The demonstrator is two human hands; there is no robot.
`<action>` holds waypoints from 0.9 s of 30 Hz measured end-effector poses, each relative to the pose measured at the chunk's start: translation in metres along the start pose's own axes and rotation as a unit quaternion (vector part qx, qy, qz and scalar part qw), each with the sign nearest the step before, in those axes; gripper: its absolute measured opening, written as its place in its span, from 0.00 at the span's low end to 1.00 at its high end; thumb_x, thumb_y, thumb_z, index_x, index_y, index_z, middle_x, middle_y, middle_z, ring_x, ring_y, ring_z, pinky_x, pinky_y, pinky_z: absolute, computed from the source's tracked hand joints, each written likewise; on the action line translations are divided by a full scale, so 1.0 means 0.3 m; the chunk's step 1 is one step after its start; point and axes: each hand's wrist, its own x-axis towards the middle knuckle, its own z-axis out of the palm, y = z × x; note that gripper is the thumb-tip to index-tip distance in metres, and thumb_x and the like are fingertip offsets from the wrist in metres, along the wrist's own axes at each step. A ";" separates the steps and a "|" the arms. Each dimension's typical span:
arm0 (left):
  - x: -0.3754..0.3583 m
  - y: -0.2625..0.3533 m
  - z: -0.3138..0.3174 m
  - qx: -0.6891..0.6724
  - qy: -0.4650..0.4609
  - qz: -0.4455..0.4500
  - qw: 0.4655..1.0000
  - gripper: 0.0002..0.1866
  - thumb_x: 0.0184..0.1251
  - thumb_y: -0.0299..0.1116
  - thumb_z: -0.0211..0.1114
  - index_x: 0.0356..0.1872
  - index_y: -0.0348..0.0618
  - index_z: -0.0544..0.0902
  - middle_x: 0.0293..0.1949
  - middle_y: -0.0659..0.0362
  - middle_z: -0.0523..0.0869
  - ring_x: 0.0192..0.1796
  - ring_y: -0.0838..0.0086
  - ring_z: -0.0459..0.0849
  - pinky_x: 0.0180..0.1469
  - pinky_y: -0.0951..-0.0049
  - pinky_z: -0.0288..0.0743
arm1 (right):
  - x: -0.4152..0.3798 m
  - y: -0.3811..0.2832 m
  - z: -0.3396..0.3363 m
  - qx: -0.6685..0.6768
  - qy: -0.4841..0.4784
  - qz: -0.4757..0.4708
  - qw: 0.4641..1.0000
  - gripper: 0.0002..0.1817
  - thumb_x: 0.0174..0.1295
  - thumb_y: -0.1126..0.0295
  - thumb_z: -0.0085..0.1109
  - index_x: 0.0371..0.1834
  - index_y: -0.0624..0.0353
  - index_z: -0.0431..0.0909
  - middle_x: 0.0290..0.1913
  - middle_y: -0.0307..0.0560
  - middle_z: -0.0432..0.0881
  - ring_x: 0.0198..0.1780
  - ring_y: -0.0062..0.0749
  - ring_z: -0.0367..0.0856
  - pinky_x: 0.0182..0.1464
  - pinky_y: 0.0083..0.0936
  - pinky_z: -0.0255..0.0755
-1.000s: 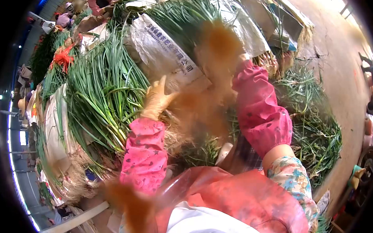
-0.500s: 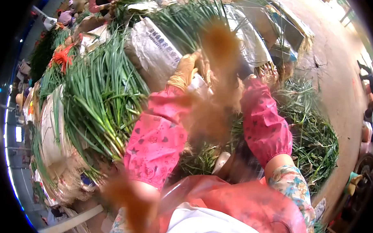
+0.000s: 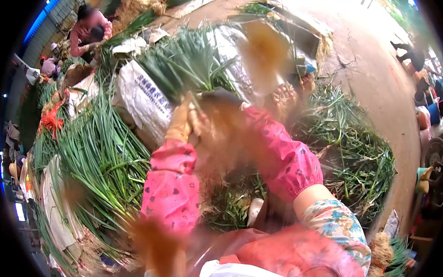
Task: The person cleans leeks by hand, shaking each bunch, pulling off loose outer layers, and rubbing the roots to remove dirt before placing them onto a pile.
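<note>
A bunch of green onions (image 3: 182, 64) lies with its leaves pointing away from me over a white printed sack (image 3: 142, 94). My left hand (image 3: 181, 120), in a tan glove, is closed around the lower stalks of this bunch. Across the base of the same leaves lies my right hand (image 3: 222, 96), dark-gloved, touching the bunch from the right. A brown smear on the lens covers its fingers and the root ends between my hands. Pink patterned sleeves cover both forearms.
A large heap of green onions (image 3: 101, 154) lies at left. Loose green trimmings (image 3: 355, 148) are piled at right. Another white sack (image 3: 234, 51) is ahead, beside root clumps (image 3: 284, 96). A person in pink (image 3: 91, 31) works at the far left; red ties (image 3: 51, 119) hang nearby.
My right hand has moved left from beside the root clumps onto the bunch, closer to my left hand. The view has turned to the right, and the bunch appears farther left.
</note>
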 end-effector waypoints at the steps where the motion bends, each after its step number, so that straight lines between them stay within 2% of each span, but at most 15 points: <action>1: -0.038 0.028 0.010 0.003 0.002 -0.015 1.000 0.23 0.54 0.47 0.68 0.42 0.38 0.76 0.28 0.55 0.79 0.25 0.70 0.78 0.22 0.73 0.74 | 0.015 -0.030 0.005 -0.051 -0.002 -0.053 0.997 0.23 0.53 0.50 0.58 0.22 0.63 0.79 0.18 0.43 0.76 0.19 0.25 0.72 0.23 0.24 0.65; 4: -0.312 0.145 0.207 -0.094 -0.023 0.025 0.995 0.22 0.56 0.44 0.67 0.48 0.43 0.76 0.34 0.56 0.81 0.28 0.71 0.80 0.26 0.76 0.76 | 0.024 -0.142 0.081 -0.120 -0.015 -0.142 0.983 0.22 0.51 0.52 0.57 0.23 0.65 0.79 0.16 0.46 0.76 0.18 0.28 0.72 0.24 0.26 0.67; 5: -0.255 0.138 0.085 0.008 -0.071 0.130 0.989 0.17 0.59 0.34 0.64 0.49 0.44 0.75 0.39 0.56 0.81 0.32 0.73 0.81 0.36 0.80 0.78 | 0.028 -0.180 0.108 -0.129 -0.018 -0.163 0.978 0.21 0.51 0.53 0.57 0.23 0.65 0.79 0.15 0.46 0.76 0.18 0.30 0.73 0.24 0.26 0.67; 6: -0.315 0.245 0.058 -0.004 -0.109 0.041 0.993 0.11 0.59 0.36 0.63 0.38 0.42 0.79 0.34 0.58 0.84 0.34 0.68 0.83 0.39 0.69 0.80 | -0.094 -0.359 0.161 -0.205 -0.001 -0.169 0.964 0.22 0.50 0.54 0.57 0.22 0.66 0.79 0.14 0.46 0.76 0.17 0.30 0.72 0.23 0.26 0.67; 10: -0.592 0.321 0.090 -0.072 -0.009 0.240 0.968 0.15 0.65 0.35 0.56 0.50 0.42 0.73 0.42 0.54 0.82 0.43 0.65 0.82 0.47 0.65 0.78 | -0.262 -0.549 0.368 -0.101 -0.094 -0.048 0.989 0.15 0.57 0.61 0.58 0.31 0.66 0.76 0.23 0.48 0.78 0.23 0.26 0.77 0.26 0.21 0.70; 11: -0.663 0.352 0.049 -0.057 -0.040 0.187 0.980 0.15 0.67 0.34 0.54 0.52 0.43 0.71 0.45 0.53 0.80 0.47 0.65 0.80 0.51 0.62 0.76 | -0.216 -0.483 0.434 -0.059 -0.085 -0.135 0.985 0.16 0.56 0.59 0.59 0.28 0.65 0.77 0.19 0.44 0.78 0.16 0.25 0.74 0.20 0.21 0.68; 12: -0.757 0.355 0.112 -0.060 -0.009 0.240 0.969 0.14 0.66 0.36 0.54 0.50 0.43 0.71 0.45 0.52 0.80 0.45 0.64 0.81 0.49 0.60 0.77 | -0.283 -0.513 0.473 -0.171 -0.026 -0.195 0.965 0.16 0.57 0.59 0.58 0.28 0.64 0.77 0.20 0.42 0.78 0.15 0.20 0.73 0.17 0.19 0.66; 13: -0.783 0.355 0.047 -0.049 0.031 0.251 0.966 0.14 0.66 0.36 0.55 0.49 0.43 0.71 0.44 0.53 0.80 0.44 0.63 0.81 0.49 0.59 0.78 | -0.308 -0.504 0.495 -0.106 -0.087 -0.132 0.982 0.22 0.53 0.52 0.58 0.30 0.66 0.77 0.21 0.47 0.78 0.21 0.27 0.76 0.23 0.24 0.68; 14: -0.794 0.335 -0.062 -0.063 0.038 0.213 0.974 0.13 0.65 0.37 0.56 0.47 0.44 0.72 0.39 0.54 0.80 0.38 0.65 0.81 0.42 0.62 0.78 | -0.328 -0.489 0.539 -0.041 -0.153 -0.063 0.985 0.30 0.49 0.45 0.57 0.33 0.67 0.78 0.22 0.53 0.78 0.26 0.34 0.79 0.28 0.29 0.71; 17: -0.826 0.238 -0.428 -0.085 0.122 0.101 0.984 0.10 0.63 0.41 0.60 0.36 0.46 0.76 0.21 0.62 0.77 0.20 0.73 0.77 0.20 0.73 0.73 | -0.191 -0.191 0.618 0.017 -0.164 -0.095 0.982 0.25 0.53 0.47 0.56 0.32 0.64 0.78 0.23 0.49 0.78 0.25 0.30 0.77 0.27 0.27 0.68; 18: -0.817 0.177 -0.544 -0.020 0.202 0.020 0.979 0.09 0.62 0.40 0.61 0.31 0.48 0.74 0.19 0.65 0.73 0.18 0.75 0.74 0.20 0.76 0.70 | -0.185 -0.174 0.627 0.026 -0.160 -0.082 0.983 0.24 0.54 0.48 0.56 0.32 0.63 0.78 0.23 0.47 0.78 0.24 0.29 0.76 0.26 0.26 0.67; 22: -0.857 0.103 -0.609 -0.085 0.163 0.158 0.970 0.09 0.57 0.34 0.67 0.26 0.53 0.73 0.20 0.65 0.76 0.25 0.76 0.78 0.24 0.76 0.73 | -0.167 -0.130 0.596 0.100 -0.123 -0.047 0.986 0.19 0.57 0.53 0.56 0.30 0.61 0.77 0.22 0.41 0.76 0.21 0.23 0.71 0.23 0.22 0.62; 24: -0.893 0.122 -0.617 -0.161 0.113 0.097 0.976 0.09 0.57 0.36 0.67 0.26 0.50 0.74 0.20 0.63 0.77 0.27 0.72 0.80 0.26 0.73 0.75 | -0.148 -0.106 0.544 0.118 -0.106 -0.028 0.987 0.17 0.59 0.55 0.56 0.29 0.60 0.77 0.21 0.37 0.75 0.20 0.20 0.68 0.21 0.20 0.60; 26: -0.922 0.141 -0.575 -0.160 0.063 0.102 0.980 0.10 0.56 0.38 0.67 0.27 0.47 0.76 0.23 0.60 0.79 0.27 0.66 0.80 0.30 0.64 0.76 | -0.113 -0.099 0.472 0.078 -0.095 -0.004 0.992 0.15 0.60 0.58 0.56 0.28 0.59 0.76 0.20 0.34 0.74 0.18 0.18 0.66 0.19 0.18 0.58; 27: -0.908 0.125 -0.611 -0.147 0.129 0.137 0.971 0.12 0.57 0.40 0.66 0.29 0.44 0.76 0.27 0.56 0.80 0.30 0.60 0.79 0.37 0.55 0.74 | -0.084 -0.103 0.417 -0.008 -0.084 0.011 0.996 0.16 0.59 0.56 0.57 0.27 0.59 0.76 0.21 0.34 0.73 0.19 0.17 0.66 0.20 0.17 0.58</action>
